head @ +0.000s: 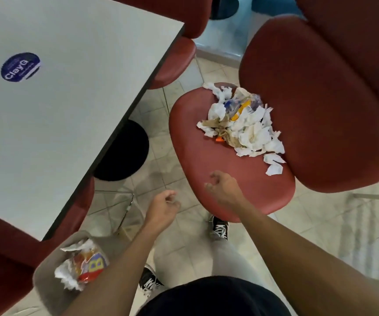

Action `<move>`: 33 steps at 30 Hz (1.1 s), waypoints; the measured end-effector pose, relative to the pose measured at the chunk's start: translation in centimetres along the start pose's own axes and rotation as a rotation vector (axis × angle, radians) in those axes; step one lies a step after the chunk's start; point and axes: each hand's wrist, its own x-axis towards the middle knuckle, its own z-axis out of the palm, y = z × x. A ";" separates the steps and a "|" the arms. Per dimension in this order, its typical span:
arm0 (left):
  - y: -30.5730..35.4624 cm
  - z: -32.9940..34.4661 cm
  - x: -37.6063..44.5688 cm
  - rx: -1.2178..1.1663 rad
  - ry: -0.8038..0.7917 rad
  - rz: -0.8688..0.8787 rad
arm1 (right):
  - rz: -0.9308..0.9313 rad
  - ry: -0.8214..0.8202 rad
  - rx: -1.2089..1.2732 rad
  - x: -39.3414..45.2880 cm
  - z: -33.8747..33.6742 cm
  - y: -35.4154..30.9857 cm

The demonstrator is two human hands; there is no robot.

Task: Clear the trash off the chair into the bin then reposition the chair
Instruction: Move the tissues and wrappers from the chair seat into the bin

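Looking down from the head camera, both hands hover empty, fingers loosely curled. The right hand hangs over the red chair seat; the trash, crumpled napkins and wrappers, lies heaped just beyond its fingertips. The left hand is beside it; the bin, already holding some wrappers, sits behind that hand's fingers, beside the bench. Best to scoop with both hands, cupping loose scraps inward.

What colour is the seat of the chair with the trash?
Dark red, seen in the head view: the chair seat.
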 end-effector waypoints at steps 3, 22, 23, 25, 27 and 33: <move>3.8 3.2 3.0 0.041 -0.063 0.032 | 0.067 0.021 0.032 3.6 -4.0 2.6; 17.6 23.4 21.6 0.491 -0.190 0.331 | 0.310 0.118 -0.257 18.3 -14.0 20.3; 17.8 24.1 22.3 0.530 -0.169 0.335 | 0.305 0.106 -0.295 19.0 -14.0 20.8; 18.0 25.4 23.5 0.620 -0.118 0.354 | 0.282 0.079 -0.343 20.6 -14.0 21.6; 17.7 26.6 24.7 0.699 -0.082 0.373 | 0.264 0.039 -0.374 21.9 -13.8 22.3; 16.5 27.3 26.3 0.589 -0.010 0.430 | 0.189 0.097 -0.423 23.0 -12.9 23.6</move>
